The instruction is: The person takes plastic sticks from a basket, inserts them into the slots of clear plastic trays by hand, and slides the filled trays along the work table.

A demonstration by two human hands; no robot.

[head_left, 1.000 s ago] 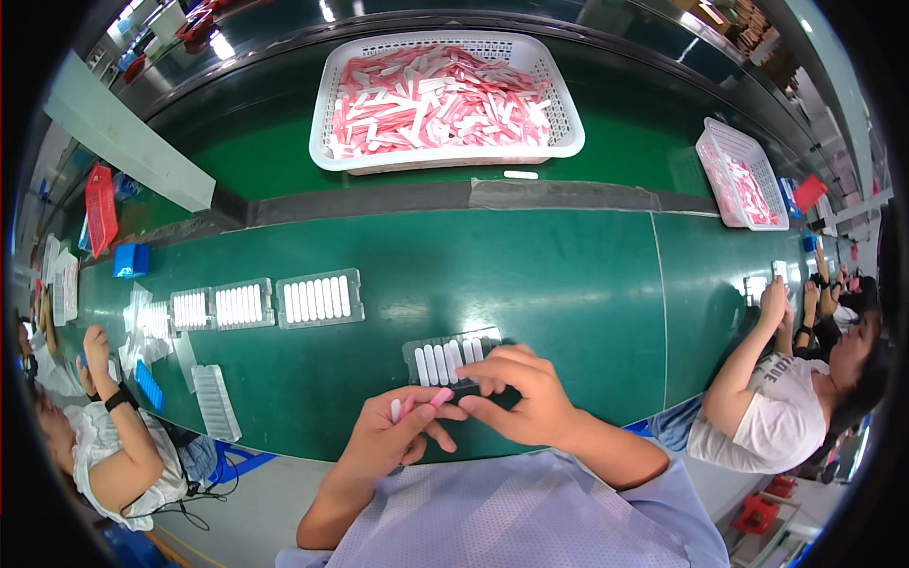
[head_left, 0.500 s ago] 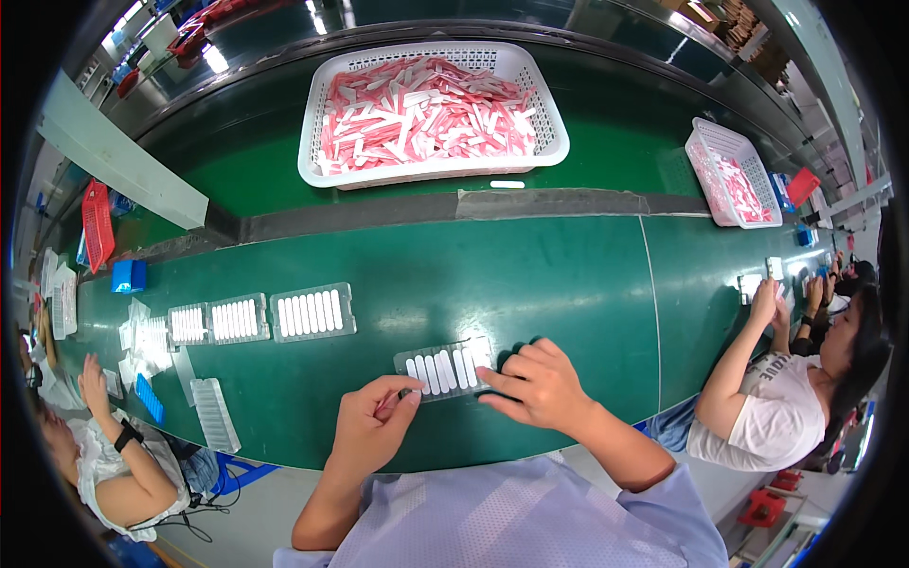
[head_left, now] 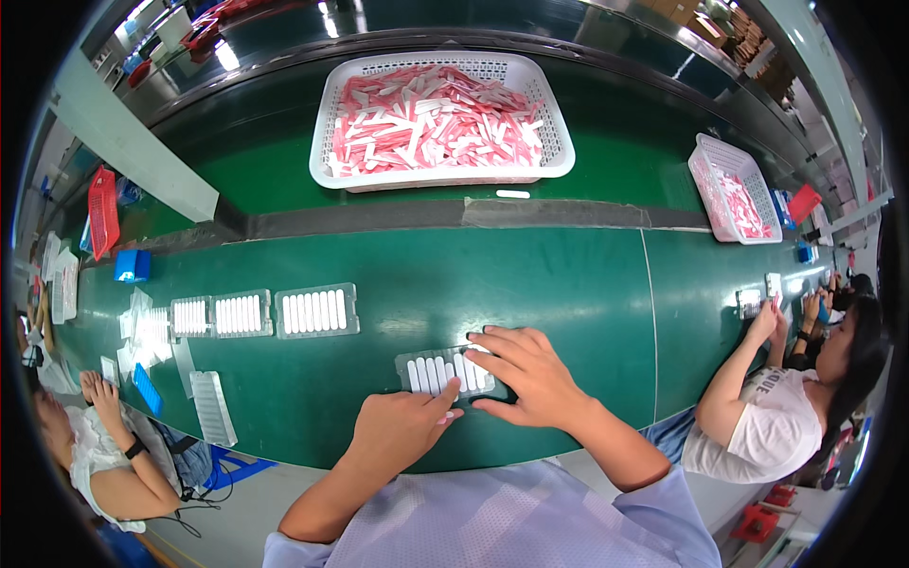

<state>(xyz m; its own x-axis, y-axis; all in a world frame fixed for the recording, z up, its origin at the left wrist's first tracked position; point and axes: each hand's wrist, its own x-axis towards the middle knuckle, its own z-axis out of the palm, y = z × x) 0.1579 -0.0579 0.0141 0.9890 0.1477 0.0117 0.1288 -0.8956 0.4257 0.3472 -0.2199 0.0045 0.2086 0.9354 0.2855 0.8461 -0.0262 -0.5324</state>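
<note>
A clear plastic tray point(head_left: 405, 376) lies on the green table in front of me, holding a row of slim white sticks point(head_left: 428, 375). My left hand point(head_left: 402, 428) reaches in from the near side with its index finger stretched onto the sticks near the middle. Its other fingers are curled, and a small pale pink bit shows by the thumb; what it is stays hidden. My right hand point(head_left: 540, 383) is open, fingers spread over the tray's right end, fingertips at its far edge and thumb at its near side.
Three filled clear trays point(head_left: 317, 310) stand in a row to the left, with an unfilled tray point(head_left: 213, 409) nearer. Beyond a dark ledge sits a white basket point(head_left: 327, 175) of pink and white pieces. One loose stick point(head_left: 512, 194) lies before it. Co-workers sit on both sides.
My left hand has moved right, its index finger now extended over the middle sticks. My right hand has spread its fingers across the tray's right end.
</note>
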